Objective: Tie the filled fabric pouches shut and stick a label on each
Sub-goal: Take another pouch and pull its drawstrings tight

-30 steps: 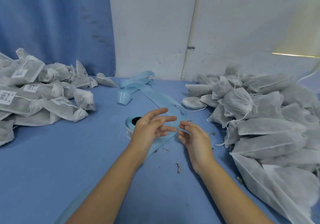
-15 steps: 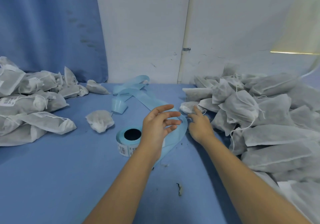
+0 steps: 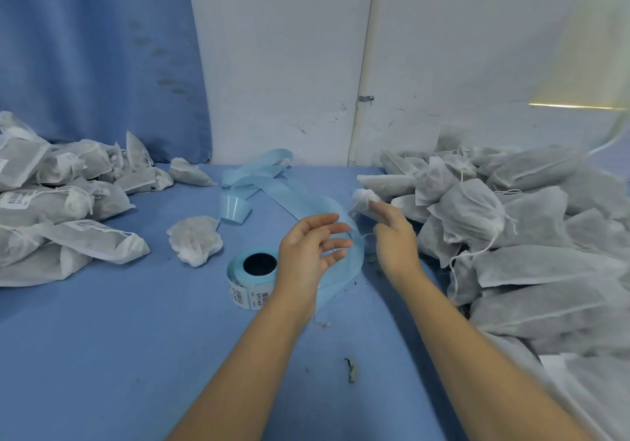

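Our right hand [image 3: 392, 246] has left the pale blue label backing strip [image 3: 306, 202] for the heap of untied grey fabric pouches [image 3: 511, 236]. Its grip seems, through blur, to pinch the bunched neck of one small grey fabric pouch [image 3: 364, 198] at the heap's near edge. Our left hand [image 3: 306, 253] hovers beside the roll of white barcode labels [image 3: 250, 292], grip apart and empty, so we judge a fresh tie is starting.

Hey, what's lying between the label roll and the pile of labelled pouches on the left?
In the head view, one loose white pouch lies on the blue table between the label roll and the labelled pile.
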Demonstrator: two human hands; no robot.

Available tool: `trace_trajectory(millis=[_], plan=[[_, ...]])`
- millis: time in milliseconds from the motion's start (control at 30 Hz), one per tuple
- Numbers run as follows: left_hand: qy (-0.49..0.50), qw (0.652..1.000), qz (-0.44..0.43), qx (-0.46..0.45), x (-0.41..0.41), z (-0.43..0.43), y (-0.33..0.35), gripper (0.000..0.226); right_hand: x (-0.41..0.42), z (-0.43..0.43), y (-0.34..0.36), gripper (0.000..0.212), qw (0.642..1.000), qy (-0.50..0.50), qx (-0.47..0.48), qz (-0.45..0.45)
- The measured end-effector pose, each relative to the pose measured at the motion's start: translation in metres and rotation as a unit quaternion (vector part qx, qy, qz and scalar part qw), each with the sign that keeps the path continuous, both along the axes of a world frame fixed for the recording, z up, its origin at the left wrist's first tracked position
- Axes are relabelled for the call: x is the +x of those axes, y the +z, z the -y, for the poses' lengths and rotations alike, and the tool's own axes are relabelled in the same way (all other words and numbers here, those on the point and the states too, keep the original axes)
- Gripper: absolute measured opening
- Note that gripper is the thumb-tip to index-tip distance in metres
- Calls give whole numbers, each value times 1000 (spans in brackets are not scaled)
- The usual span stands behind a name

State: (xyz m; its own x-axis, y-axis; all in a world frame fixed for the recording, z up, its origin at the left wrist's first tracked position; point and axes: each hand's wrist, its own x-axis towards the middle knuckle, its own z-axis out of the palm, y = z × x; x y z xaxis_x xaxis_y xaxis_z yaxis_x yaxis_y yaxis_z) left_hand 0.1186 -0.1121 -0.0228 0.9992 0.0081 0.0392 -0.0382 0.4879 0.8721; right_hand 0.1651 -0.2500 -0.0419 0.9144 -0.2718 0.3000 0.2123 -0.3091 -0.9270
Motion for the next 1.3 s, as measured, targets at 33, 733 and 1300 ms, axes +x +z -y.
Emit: trace_trajectory(millis=[33, 733, 1300], plan=[[3, 1000, -1, -3, -2, 1, 0, 24, -8, -3, 2, 61, 1000, 4, 13, 20], [137, 974, 8, 182, -48, -1, -21, 8, -95, -34, -28, 53, 990, 98, -70, 71], [-30, 988, 13, 148, -52, 0, -32, 25, -96, -32, -18, 24, 982, 64, 167, -65]])
